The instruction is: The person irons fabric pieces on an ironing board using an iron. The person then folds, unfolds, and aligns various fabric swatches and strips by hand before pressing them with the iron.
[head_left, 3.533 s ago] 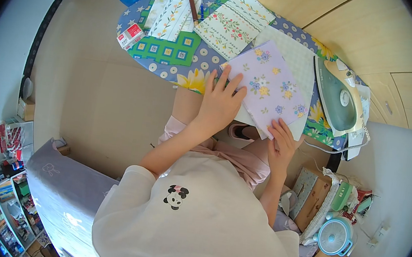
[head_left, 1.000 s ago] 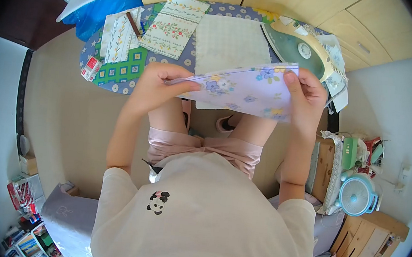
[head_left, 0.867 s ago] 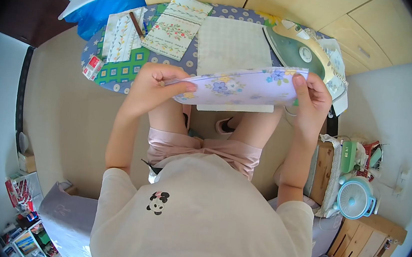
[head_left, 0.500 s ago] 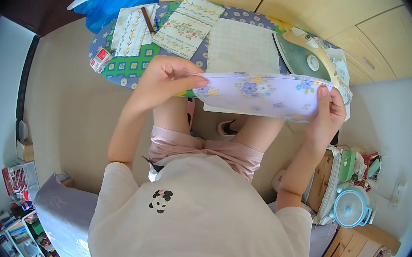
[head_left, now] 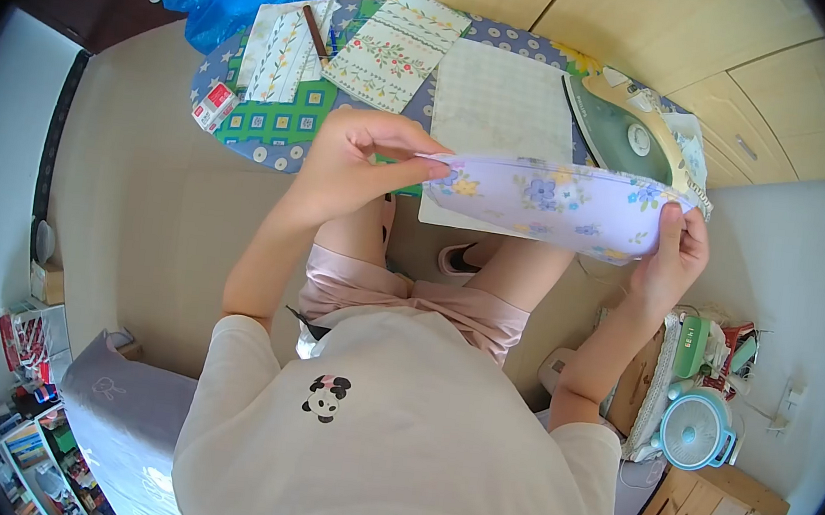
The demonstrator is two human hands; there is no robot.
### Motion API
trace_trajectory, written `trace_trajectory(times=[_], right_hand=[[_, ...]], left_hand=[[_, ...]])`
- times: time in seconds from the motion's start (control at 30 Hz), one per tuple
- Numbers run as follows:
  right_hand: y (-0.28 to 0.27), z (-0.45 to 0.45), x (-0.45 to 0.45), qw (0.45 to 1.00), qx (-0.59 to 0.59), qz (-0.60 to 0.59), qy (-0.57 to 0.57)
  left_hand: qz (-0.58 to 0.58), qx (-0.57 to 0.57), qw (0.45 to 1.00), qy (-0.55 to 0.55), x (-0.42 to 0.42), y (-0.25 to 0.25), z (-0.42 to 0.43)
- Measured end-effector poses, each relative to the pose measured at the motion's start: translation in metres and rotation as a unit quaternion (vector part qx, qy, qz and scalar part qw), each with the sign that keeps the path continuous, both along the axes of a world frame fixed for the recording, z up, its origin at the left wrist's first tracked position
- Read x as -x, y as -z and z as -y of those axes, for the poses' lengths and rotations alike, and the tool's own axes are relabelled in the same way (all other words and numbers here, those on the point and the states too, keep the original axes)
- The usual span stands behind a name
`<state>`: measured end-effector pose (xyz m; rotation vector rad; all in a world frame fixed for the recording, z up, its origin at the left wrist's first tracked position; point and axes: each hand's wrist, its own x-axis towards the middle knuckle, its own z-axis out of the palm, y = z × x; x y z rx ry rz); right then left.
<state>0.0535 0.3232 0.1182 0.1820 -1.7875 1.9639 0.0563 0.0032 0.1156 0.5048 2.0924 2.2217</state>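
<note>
A lavender piece of fabric with blue and yellow flowers (head_left: 559,205) is stretched between my two hands, above the near edge of the ironing board. My left hand (head_left: 368,157) pinches its left end between thumb and fingers. At its right end my right hand (head_left: 677,247) grips with the thumb on top. Behind the fabric lies a pale checked cloth (head_left: 505,96). An iron (head_left: 627,134) with a green soleplate rests on its side just beyond my right hand. Farther left are a floral-striped cloth (head_left: 399,50) and a smaller leaf-patterned cloth (head_left: 280,61).
The patterned ironing board (head_left: 272,154) stands against wooden cabinets (head_left: 648,26). A brown stick (head_left: 316,31) and a red-and-white box (head_left: 215,106) lie on its left part. To the right are a blue fan (head_left: 698,430) and a green digital clock (head_left: 691,347).
Both hands have shifted slightly right in view with the floral fabric, which now tilts down a little toward the right. The camera view has also shifted; the grips stay the same.
</note>
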Motion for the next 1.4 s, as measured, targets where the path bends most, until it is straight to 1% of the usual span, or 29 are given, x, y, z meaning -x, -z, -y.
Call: trace_trajectory(times=[0.03, 0.07, 0.13, 0.17, 0.23, 0.27, 0.3, 0.33, 0.37, 0.43, 0.47, 0.53, 0.6, 0.67, 0.73, 0.8, 0.87, 0.93, 1.0, 1.07, 1.13, 1.17, 1.23, 1.4], right_hand=[[0.003, -0.004, 0.000, 1.000, -0.016, -0.003, 0.005], [0.006, -0.009, -0.001, 1.000, -0.015, -0.002, 0.005], [0.010, -0.018, -0.002, 0.988, -0.123, -0.089, -0.010], [0.010, -0.021, -0.002, 0.989, -0.122, -0.088, -0.010], [0.008, -0.025, -0.002, 0.971, -0.165, -0.148, -0.088], [0.006, -0.026, -0.001, 0.972, -0.164, -0.147, -0.088], [0.004, -0.026, 0.000, 0.961, -0.190, -0.170, -0.102], [0.003, -0.026, 0.001, 0.950, -0.216, -0.194, -0.115], [0.006, -0.030, 0.001, 0.950, -0.215, -0.193, -0.116], [0.015, -0.041, 0.001, 0.969, -0.113, -0.191, -0.105], [0.016, -0.047, 0.000, 0.974, -0.110, -0.173, -0.092], [0.019, -0.049, -0.001, 0.976, -0.108, -0.168, -0.089], [0.019, -0.043, -0.004, 0.977, -0.106, -0.163, -0.087], [0.012, -0.016, -0.011, 0.971, -0.148, -0.165, -0.092], [0.007, 0.010, -0.022, 0.951, -0.199, -0.186, -0.145], [0.001, 0.042, -0.035, 0.928, -0.284, -0.159, -0.182], [-0.010, 0.083, -0.051, 0.906, -0.364, -0.118, -0.179], [-0.007, 0.111, -0.062, 0.924, -0.324, -0.090, -0.180], [-0.006, 0.133, -0.065, 0.934, -0.307, -0.101, -0.155], [-0.006, 0.138, -0.064, 0.941, -0.289, -0.112, -0.132], [-0.007, 0.138, -0.063, 0.925, -0.352, -0.110, -0.088], [-0.009, 0.135, -0.063, 0.925, -0.351, -0.111, -0.088], [-0.015, 0.123, -0.062, 0.894, -0.432, -0.091, -0.075], [-0.017, 0.108, -0.062, 0.895, -0.429, -0.078, -0.087]], left_hand=[[-0.057, 0.008, 0.998, -0.023, -0.001, 0.001, 0.000], [-0.057, 0.008, 0.998, -0.023, -0.002, 0.001, 0.001], [-0.148, 0.034, 0.987, -0.048, -0.004, 0.001, 0.004], [-0.146, 0.034, 0.987, -0.048, -0.004, 0.001, 0.005], [-0.246, 0.034, 0.968, -0.048, -0.002, 0.002, 0.007], [-0.245, 0.035, 0.968, -0.048, 0.000, 0.003, 0.008], [-0.368, 0.081, 0.923, -0.084, 0.004, 0.003, 0.009], [-0.483, 0.125, 0.858, -0.118, 0.006, 0.004, 0.011], [-0.483, 0.127, 0.859, -0.118, 0.006, 0.003, 0.012], [-0.553, 0.147, 0.806, -0.153, 0.004, 0.000, 0.014], [-0.551, 0.149, 0.806, -0.153, 0.002, -0.002, 0.016], [-0.570, 0.189, 0.786, -0.143, -0.004, -0.006, 0.021], [-0.580, 0.202, 0.777, -0.135, -0.006, -0.010, 0.022], [-0.591, 0.214, 0.767, -0.126, -0.009, -0.015, 0.022], [-0.603, 0.262, 0.745, -0.112, -0.013, -0.021, 0.021], [-0.604, 0.272, 0.741, -0.112, -0.017, -0.024, 0.017], [-0.606, 0.281, 0.736, -0.110, -0.021, -0.025, 0.012], [-0.600, 0.283, 0.738, -0.126, -0.025, -0.025, 0.006], [-0.603, 0.285, 0.735, -0.122, -0.025, -0.024, 0.003], [-0.607, 0.287, 0.732, -0.119, -0.024, -0.025, 0.000], [-0.635, 0.250, 0.713, -0.161, -0.021, -0.027, -0.006], [-0.636, 0.250, 0.712, -0.161, -0.022, -0.028, -0.006], [-0.644, 0.253, 0.707, -0.147, -0.024, -0.030, -0.006], [-0.646, 0.244, 0.707, -0.152, -0.027, -0.029, -0.010]])
